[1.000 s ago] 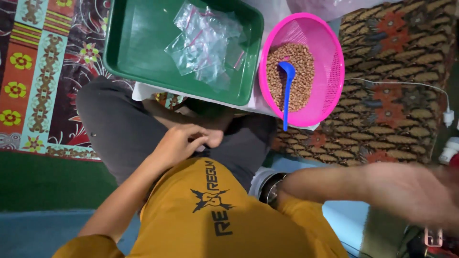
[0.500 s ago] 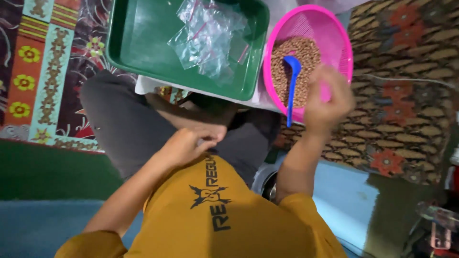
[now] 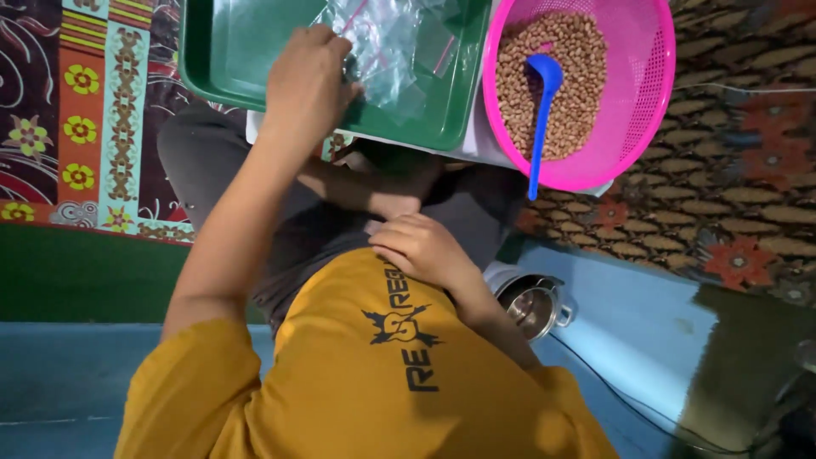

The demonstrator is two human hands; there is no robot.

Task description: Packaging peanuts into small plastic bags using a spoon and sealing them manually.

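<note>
At the far left lies a patterned rug (image 3: 81,127) of woven cloth with yellow flowers on red and pale bands; below it, a flat green and blue floor covering.

Your left hand (image 3: 310,81) reaches into the green tray (image 3: 229,64), a rigid, smooth plastic tray with a raised rim and rounded corners. The fingers are curled down against the edge of the clear plastic bags (image 3: 395,47), touching them; whether they have pinched a bag closed between them cannot be told, as the back of the hand hides the fingertips. The bags are thin, glossy, crinkled film, heaped loosely near the middle and right of the tray, some showing pink sealing strips.

Your right hand (image 3: 421,246) rests loosely curled on your lap against the yellow shirt (image 3: 382,382), holding nothing.

To the right, touching the tray, stands the pink basket (image 3: 637,110), round perforated plastic, filled with small brown peanuts (image 3: 569,76), matt and rounded. A blue plastic scoop (image 3: 542,102) lies in them, handle jutting over the near rim. Below it sits a shiny metal pot (image 3: 531,302).

Risks, as judged: the film is slippery and the bags cling together, so a light pinch may lift several or none. The tray and basket sit on a raised support over your legs; a knee shift could tip them. The overhanging scoop handle could be knocked, scattering peanuts.
</note>
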